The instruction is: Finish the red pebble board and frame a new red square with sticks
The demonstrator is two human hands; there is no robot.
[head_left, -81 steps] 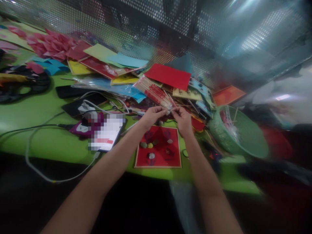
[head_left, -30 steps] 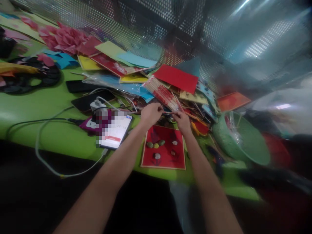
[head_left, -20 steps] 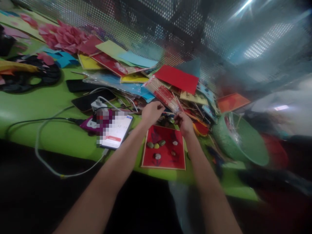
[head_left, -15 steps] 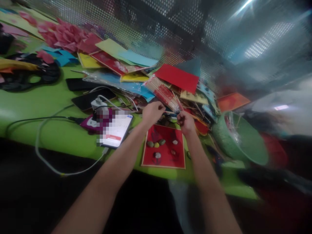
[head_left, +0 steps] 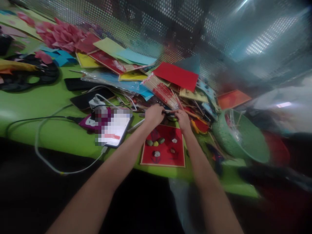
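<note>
My left hand (head_left: 154,116) and my right hand (head_left: 182,120) are close together above the far edge of a red card (head_left: 180,159). Both have their fingers closed on a slender, dark, pen-like object (head_left: 168,113) that spans the gap between them. It is too blurred to name exactly. On the card, which has a pale wooden edge, sit several small stones, among them a yellow one (head_left: 155,143) and a white one (head_left: 174,140). Dark drawn marks surround some of the stones. Just beyond my hands lies a bundle of red-and-tan sticks (head_left: 162,91).
A lit phone (head_left: 118,126) on a cable lies left of my arm, beside a purple power strip (head_left: 85,122). A green bowl (head_left: 253,143) is tipped at the right. Coloured papers (head_left: 176,75) and pink paper petals (head_left: 62,34) are heaped along the perforated metal wall.
My hands have come closer together, the right one turning so its fingers point toward the left. The gap between them, with the slender object, is narrower. The card and stones have stayed put.
</note>
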